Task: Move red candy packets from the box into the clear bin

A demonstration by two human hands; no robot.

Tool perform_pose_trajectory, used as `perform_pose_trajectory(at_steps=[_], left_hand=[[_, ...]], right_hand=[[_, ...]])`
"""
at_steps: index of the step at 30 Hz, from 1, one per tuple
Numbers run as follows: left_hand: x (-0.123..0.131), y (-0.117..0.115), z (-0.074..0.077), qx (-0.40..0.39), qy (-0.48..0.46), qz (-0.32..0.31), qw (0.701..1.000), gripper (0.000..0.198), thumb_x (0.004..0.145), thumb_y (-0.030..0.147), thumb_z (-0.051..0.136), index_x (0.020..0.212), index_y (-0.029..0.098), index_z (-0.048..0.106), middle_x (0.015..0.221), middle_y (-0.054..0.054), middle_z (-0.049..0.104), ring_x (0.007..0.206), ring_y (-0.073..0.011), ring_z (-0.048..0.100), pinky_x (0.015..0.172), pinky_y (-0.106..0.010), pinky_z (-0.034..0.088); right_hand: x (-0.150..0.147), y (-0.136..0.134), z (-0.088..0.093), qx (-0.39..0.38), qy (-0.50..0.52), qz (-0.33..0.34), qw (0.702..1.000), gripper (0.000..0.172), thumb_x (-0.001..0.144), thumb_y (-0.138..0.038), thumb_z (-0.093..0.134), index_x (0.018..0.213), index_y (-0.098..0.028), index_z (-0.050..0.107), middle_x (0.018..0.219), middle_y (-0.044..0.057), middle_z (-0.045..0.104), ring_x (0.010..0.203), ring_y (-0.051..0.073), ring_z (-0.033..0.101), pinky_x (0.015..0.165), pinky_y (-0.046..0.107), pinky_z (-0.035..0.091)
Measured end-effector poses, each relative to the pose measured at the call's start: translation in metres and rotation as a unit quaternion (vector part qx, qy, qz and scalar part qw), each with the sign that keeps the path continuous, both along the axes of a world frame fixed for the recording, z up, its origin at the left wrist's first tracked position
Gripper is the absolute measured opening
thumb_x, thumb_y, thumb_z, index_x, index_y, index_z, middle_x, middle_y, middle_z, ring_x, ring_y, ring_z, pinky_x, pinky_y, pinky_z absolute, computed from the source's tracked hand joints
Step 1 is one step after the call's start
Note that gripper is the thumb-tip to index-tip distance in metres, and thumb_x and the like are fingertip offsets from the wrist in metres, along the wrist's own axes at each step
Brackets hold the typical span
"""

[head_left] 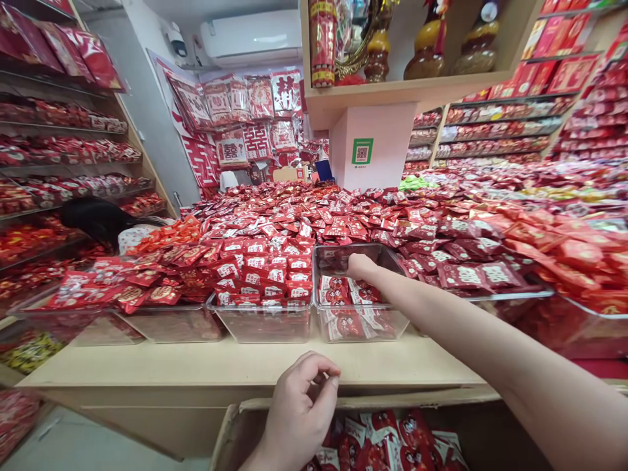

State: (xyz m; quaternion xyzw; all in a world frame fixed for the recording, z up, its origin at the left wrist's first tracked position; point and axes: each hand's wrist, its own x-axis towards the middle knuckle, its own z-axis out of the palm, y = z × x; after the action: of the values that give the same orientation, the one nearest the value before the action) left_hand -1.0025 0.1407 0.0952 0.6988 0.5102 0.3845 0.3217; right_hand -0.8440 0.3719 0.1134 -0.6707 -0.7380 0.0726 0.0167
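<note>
My right hand (362, 267) reaches into a clear plastic bin (360, 323) that holds some red and white packets (334, 292). Its fingers point down and away and are mostly hidden, so whether it grips anything does not show. Curled with thumb and fingertips near each other, my left hand (307, 396) hangs over the near edge of a cardboard box (233, 425), and nothing shows between its fingers. Similar red and white packets (387, 439) lie inside that box, below and to the right of my left hand.
Clear bins heaped with red packets (260, 278) stand on both sides along the wooden counter (196, 363). A wooden display shelf (363, 95) juts out overhead. At the left, a person's dark hair (95, 219) shows behind the bins, beside stocked shelves.
</note>
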Motion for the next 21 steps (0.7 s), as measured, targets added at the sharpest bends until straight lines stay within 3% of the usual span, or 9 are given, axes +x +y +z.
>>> perform_pose_trajectory(at_steps=[7,11,15,21], left_hand=[[0.0,-0.001,0.004,0.016,0.035,0.007,0.999,0.01,0.076,0.021,0.045,0.075,0.02,0.055,0.07,0.002,0.054,0.061,-0.0095,0.05,0.053,-0.019,0.04],[-0.001,-0.004,0.0,0.015,0.045,-0.004,0.999,0.009,0.076,0.023,0.045,0.075,0.021,0.054,0.073,0.002,0.056,0.064,-0.0098,0.051,0.055,-0.019,0.04],[0.001,-0.004,0.001,0.024,0.071,-0.003,0.997,0.01,0.077,0.023,0.045,0.074,0.022,0.054,0.072,0.003,0.057,0.064,-0.0096,0.051,0.058,-0.02,0.039],[0.0,-0.005,0.001,0.044,0.081,-0.003,0.996,0.011,0.077,0.023,0.044,0.075,0.021,0.054,0.072,0.001,0.057,0.063,-0.0109,0.052,0.057,-0.021,0.039]], right_hand=[[0.013,-0.018,0.017,0.054,-0.023,0.022,0.998,0.033,0.072,-0.02,0.047,0.1,-0.009,0.059,0.096,0.019,0.063,0.083,0.025,0.061,0.063,0.027,0.047],[0.016,-0.035,0.029,0.061,-0.046,0.093,0.993,0.028,0.071,-0.017,0.046,0.092,-0.011,0.063,0.093,0.015,0.064,0.083,0.023,0.061,0.066,0.026,0.046],[0.014,-0.043,0.029,0.041,-0.07,0.176,0.981,0.03,0.068,-0.011,0.047,0.092,-0.018,0.064,0.093,0.007,0.066,0.085,0.019,0.06,0.071,0.021,0.044],[0.021,-0.027,0.021,0.013,-0.133,0.153,0.979,0.031,0.064,-0.007,0.055,0.093,-0.006,0.063,0.093,0.019,0.064,0.086,0.026,0.06,0.071,0.028,0.046]])
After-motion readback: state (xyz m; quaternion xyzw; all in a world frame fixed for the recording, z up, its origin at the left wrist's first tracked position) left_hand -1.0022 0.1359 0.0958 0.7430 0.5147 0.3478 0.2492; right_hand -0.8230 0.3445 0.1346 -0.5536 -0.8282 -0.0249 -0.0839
